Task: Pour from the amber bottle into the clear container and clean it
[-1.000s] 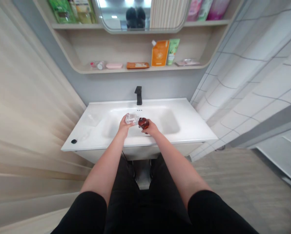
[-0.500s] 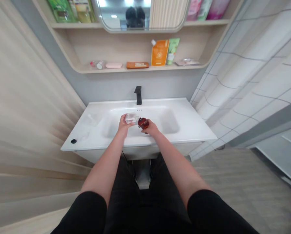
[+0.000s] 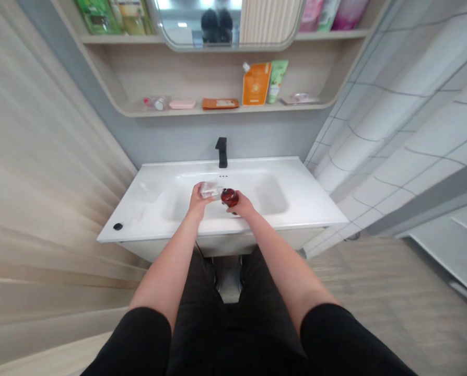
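Note:
Over the white sink basin [image 3: 270, 196], my left hand [image 3: 197, 201] is closed around a clear plastic bottle [image 3: 209, 190], which lies tilted with its narrow end towards the right. My right hand [image 3: 244, 205] grips a dark amber bottle [image 3: 229, 197], also tilted, its narrow end facing the clear one. The two bottle mouths are close together; whether they touch I cannot tell. Any liquid passing between them is too small to make out. A small black round cap [image 3: 118, 226] lies on the counter's left front corner.
Behind the basin stands a black faucet [image 3: 222, 152]. Faint clear plastic items [image 3: 148, 190] rest on the left counter. Above, a shelf [image 3: 139, 112] holds an orange pouch [image 3: 256, 84], a green tube [image 3: 276, 82], a pink soap-like bar [image 3: 182, 104] and small bottles. A mirror [image 3: 257, 26] hangs higher.
Both hands and both bottles stay almost where they were. The view has shifted very slightly.

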Available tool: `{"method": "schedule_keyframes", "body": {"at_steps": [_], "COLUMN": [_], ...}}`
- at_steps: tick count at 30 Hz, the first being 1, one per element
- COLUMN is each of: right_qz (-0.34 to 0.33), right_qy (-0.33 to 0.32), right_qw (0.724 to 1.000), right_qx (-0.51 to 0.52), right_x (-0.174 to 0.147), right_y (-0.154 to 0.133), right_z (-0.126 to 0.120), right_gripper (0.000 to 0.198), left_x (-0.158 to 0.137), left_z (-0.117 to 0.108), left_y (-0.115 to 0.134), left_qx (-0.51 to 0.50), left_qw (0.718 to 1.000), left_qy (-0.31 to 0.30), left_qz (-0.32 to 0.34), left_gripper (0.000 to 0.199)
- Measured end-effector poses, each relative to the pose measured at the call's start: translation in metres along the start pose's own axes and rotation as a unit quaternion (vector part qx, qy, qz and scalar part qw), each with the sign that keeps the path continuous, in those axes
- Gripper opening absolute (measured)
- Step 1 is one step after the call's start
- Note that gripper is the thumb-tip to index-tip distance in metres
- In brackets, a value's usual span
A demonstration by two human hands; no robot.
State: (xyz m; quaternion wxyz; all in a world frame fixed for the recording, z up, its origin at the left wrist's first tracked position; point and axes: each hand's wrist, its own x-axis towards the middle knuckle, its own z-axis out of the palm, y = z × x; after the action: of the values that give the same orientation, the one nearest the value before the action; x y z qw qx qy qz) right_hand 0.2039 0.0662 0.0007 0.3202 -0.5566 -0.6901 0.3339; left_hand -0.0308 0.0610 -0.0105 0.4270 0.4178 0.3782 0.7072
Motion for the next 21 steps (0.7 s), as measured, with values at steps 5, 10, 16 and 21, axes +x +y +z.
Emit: {"method": "schedule_keyframes", "body": {"at_steps": [5, 10, 16, 21], "right_qz": [-0.007, -0.002, 0.0, 0.0], "right_qy": [-0.002, -0.001, -0.003, -0.004], "right_qw": [1.0, 1.0, 1.0, 1.0], "right_qx": [0.001, -0.002, -0.003, -0.008], "right_x": [0.0005, 0.0012, 0.0025, 0.0026], "right_y": [0.0024, 0.003, 0.0046, 0.0046], "right_z": [0.0005, 0.0009, 0.0023, 0.0021], "right_gripper": [0.076, 0.076, 0.076, 0.077], "left_x": [0.0007, 0.0016, 0.0007, 0.0], "left_z": [-0.0009, -0.0013, -0.0006, 0.0004], "left_y": [-0.0014, -0.0015, -0.0001, 0.0016], "left_qx": [-0.007, -0.001, 0.006, -0.003], "left_qw": [1.0, 1.0, 1.0, 1.0], "left_qy": [-0.007, -0.008, -0.018, -0.011], "left_qz": [-0.004, 0.003, 0.011, 0.01], "left_gripper": [0.093, 0.093, 0.092, 0.094]}}
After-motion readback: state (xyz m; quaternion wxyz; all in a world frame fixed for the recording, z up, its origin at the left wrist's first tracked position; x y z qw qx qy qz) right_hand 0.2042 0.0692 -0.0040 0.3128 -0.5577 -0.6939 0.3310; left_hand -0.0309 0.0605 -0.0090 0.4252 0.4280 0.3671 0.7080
